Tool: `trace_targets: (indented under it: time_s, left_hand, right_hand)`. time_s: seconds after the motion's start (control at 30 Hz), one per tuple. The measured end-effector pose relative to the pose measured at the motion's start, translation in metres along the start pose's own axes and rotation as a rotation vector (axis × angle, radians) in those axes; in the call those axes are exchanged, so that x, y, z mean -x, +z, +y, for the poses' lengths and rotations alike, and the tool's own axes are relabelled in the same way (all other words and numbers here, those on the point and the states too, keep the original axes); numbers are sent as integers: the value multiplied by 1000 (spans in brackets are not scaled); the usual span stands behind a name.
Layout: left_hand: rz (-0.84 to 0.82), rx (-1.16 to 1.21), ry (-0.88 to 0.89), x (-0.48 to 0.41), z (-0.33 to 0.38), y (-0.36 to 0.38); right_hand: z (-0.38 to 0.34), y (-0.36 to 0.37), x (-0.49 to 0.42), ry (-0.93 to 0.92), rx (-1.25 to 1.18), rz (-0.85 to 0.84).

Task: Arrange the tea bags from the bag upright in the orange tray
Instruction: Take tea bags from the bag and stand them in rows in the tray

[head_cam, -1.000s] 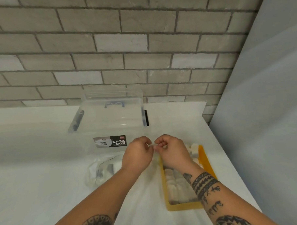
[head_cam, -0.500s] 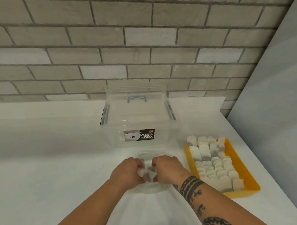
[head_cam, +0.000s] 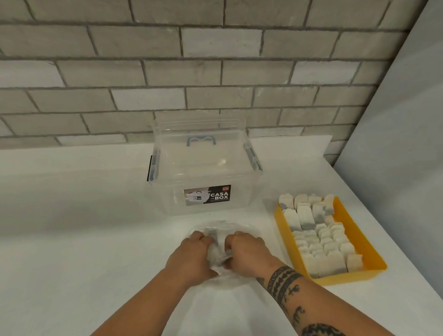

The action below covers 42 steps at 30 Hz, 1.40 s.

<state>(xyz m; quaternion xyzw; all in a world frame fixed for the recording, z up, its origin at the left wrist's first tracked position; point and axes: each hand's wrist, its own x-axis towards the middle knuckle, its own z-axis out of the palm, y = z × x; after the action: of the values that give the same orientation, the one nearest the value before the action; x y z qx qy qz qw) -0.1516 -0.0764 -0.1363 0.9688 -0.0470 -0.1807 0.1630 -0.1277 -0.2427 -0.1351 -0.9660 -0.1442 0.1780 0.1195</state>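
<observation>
A clear plastic bag lies on the white table in front of me, with a few pale tea bags showing through it. My left hand and my right hand both grip the bag's crumpled plastic, knuckles up, close together. To the right stands the orange tray, packed with several rows of white tea bags standing upright. My fingertips are hidden in the plastic.
A clear lidded storage box with a "CASA BOX" label stands just behind the bag. A grey brick wall runs along the back, and a pale wall panel borders the table's right edge.
My hands moved from beside the tray down and left onto the plastic bag, which they now grip. The view shifted, bringing the whole tray into sight.
</observation>
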Motion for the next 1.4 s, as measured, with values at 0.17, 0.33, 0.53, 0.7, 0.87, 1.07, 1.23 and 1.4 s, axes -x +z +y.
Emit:
trace_targets:
  time_s: [0.17, 0.33, 0.53, 0.7, 0.87, 1.07, 1.23, 1.4]
  left_hand:
    - [43, 762, -58, 5, 5, -32]
    - [-213, 1621, -153, 5, 15, -67]
    - [-389, 1705, -117, 7, 10, -79]
    - [-206, 1848, -270, 6, -16, -72]
    - [248, 1102, -414, -3, -36, -49]
    - [127, 571, -371, -3, -30, -21]
    - [122, 739, -314, -9, -37, -16]
    - [99, 1000, -235, -6, -39, -19]
  right_hand:
    - [4, -47, 1, 36, -506, 139]
    - [-18, -98, -4, -91, -484, -33]
    - [-43, -115, -12, -266, -359, -24]
    - [-20, -98, -18, -158, -745, 223]
    - [-10, -56, -13, 0, -296, -77]
    - [-27, -4, -19, 88, -119, -90]
    - [-24, 12, -21, 82, -328, -4]
    - [-25, 11, -21, 85, -657, -12]
